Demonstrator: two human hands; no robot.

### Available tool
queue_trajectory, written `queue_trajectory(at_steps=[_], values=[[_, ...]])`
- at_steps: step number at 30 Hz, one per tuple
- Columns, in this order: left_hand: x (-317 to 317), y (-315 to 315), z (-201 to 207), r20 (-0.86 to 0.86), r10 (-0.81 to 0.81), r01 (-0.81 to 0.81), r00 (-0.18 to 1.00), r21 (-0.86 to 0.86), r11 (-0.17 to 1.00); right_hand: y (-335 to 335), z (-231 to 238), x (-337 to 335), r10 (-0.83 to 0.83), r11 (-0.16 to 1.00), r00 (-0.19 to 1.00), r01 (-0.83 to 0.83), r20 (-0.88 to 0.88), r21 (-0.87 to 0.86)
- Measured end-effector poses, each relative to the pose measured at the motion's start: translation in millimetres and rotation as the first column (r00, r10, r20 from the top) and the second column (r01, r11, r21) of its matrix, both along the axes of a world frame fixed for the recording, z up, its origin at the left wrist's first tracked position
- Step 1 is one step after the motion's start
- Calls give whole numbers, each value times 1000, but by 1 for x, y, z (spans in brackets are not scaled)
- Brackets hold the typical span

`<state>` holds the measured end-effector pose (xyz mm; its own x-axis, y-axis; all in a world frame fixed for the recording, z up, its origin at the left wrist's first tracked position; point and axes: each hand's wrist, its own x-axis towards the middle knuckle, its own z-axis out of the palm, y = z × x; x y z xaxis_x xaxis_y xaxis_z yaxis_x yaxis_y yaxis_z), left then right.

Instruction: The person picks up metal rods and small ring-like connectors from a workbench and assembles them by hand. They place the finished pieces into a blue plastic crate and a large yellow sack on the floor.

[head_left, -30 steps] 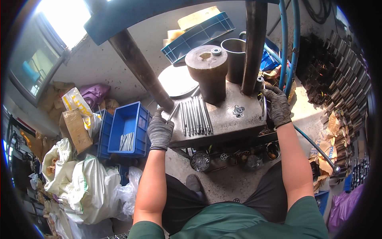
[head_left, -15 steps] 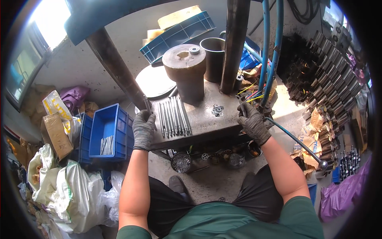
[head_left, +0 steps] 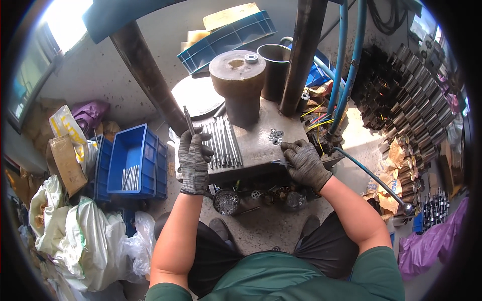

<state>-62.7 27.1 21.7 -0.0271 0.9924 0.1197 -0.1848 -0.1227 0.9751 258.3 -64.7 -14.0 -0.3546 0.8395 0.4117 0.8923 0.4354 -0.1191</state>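
Observation:
My left hand (head_left: 193, 163), in a grey knitted glove, is closed around a slim metal shaft (head_left: 188, 119) whose tip points up and away. Just right of it, a row of similar metal shafts (head_left: 224, 143) lies side by side on the metal bench (head_left: 258, 150). My gloved right hand (head_left: 307, 163) is closed over the bench's front right, with fingertips pinched just short of a small cluster of metal rings (head_left: 275, 135). A thin metal tool (head_left: 277, 161) shows only partly beside its palm; its kind is hidden.
A thick round metal post (head_left: 236, 90) stands mid-bench, a bearing (head_left: 251, 58) on top. Dark columns (head_left: 148, 75) rise either side. A blue crate (head_left: 133, 160) with shafts sits left. A ball-ended lever (head_left: 374, 178) slants at right. Stacked metal tubes (head_left: 419, 95) stand far right.
My left hand has moved slightly right and turned, with the shaft now standing out above its fingers. My right hand has come left and down, close to the small rings.

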Motion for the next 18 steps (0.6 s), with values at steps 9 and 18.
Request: queue_trajectory(at_steps=[9, 18], values=[[24, -16, 2, 103, -138, 149, 985, -106, 983, -2, -11, 12, 73, 994, 997, -69, -41, 85], [62, -38, -8, 168, -464, 491, 870, -194, 849, -11, 22, -27, -287, 930, 24, -233, -958, -285]])
